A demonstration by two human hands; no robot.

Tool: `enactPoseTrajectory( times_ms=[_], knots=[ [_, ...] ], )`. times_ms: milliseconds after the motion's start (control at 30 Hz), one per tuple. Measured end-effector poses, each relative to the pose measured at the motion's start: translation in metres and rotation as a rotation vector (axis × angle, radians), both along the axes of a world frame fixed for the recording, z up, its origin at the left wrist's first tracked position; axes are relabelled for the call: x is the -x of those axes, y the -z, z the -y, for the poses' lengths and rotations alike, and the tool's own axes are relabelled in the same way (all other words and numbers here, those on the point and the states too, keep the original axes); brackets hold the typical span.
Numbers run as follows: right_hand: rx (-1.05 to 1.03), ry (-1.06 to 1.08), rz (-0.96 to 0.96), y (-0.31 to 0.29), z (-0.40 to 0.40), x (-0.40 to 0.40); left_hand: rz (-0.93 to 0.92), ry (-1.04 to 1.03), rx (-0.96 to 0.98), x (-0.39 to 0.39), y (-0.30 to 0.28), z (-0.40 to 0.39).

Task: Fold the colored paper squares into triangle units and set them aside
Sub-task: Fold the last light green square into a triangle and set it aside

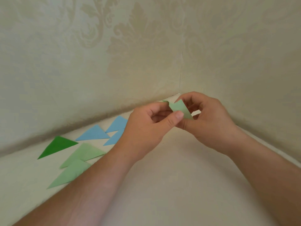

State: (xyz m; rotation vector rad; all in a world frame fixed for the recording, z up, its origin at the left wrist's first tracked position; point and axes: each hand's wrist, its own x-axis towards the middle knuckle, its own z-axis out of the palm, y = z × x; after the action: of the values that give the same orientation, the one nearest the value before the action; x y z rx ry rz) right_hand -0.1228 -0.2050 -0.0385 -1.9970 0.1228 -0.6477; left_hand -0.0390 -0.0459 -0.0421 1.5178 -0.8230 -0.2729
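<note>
A small light green paper piece (179,107) is held up in the air between both hands, near the corner of the walls. My left hand (146,128) pinches its left side with thumb and fingers. My right hand (206,118) pinches its right side, fingers curled round it. Folded triangles lie flat on the surface to the left: a dark green triangle (57,146), two light green triangles (84,154) (70,174), and three light blue triangles (94,133) (118,124) (114,138). My left forearm covers parts of the nearest ones.
The cream surface (171,185) meets patterned wallpaper walls (114,54) that form a corner just behind my hands. The walls close off the back and the right side.
</note>
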Motion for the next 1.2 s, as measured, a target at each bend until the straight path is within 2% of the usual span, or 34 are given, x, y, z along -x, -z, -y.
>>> enactPoseTrajectory(
  times_ms=[167,267,467,633,767,867,933,1033,1100,1200],
  knots=[
    [-0.079,-0.068,0.011,0.001,-0.002,0.000,-0.008,-0.072,0.048,-0.003,0.001,0.000],
    [-0.082,-0.026,0.020,0.001,-0.003,-0.001,-0.060,-0.107,0.075,-0.005,0.000,0.001],
    [-0.185,-0.090,-0.027,0.002,-0.004,-0.001,-0.219,-0.108,0.149,-0.006,0.001,0.002],
    [-0.479,-0.126,-0.011,-0.003,-0.011,-0.001,-0.409,-0.039,0.220,-0.008,-0.003,0.003],
    [-0.748,-0.131,0.002,-0.006,-0.009,-0.002,-0.509,0.047,0.171,-0.007,-0.004,0.002],
    [-0.795,-0.098,0.014,-0.006,-0.008,-0.003,-0.519,0.052,0.203,-0.007,-0.006,0.002],
    [-0.730,-0.055,0.023,-0.004,-0.007,-0.003,-0.546,0.049,0.252,-0.006,-0.009,0.002],
    [-0.388,-0.014,0.036,-0.002,-0.005,-0.001,-0.549,0.006,0.300,-0.007,-0.011,0.001],
    [-0.145,-0.072,0.061,-0.003,-0.005,0.002,-0.487,-0.062,0.294,-0.010,-0.010,0.000],
    [0.114,-0.156,0.034,-0.002,-0.004,0.007,-0.353,-0.136,0.229,-0.013,-0.009,-0.001]
  ],
)
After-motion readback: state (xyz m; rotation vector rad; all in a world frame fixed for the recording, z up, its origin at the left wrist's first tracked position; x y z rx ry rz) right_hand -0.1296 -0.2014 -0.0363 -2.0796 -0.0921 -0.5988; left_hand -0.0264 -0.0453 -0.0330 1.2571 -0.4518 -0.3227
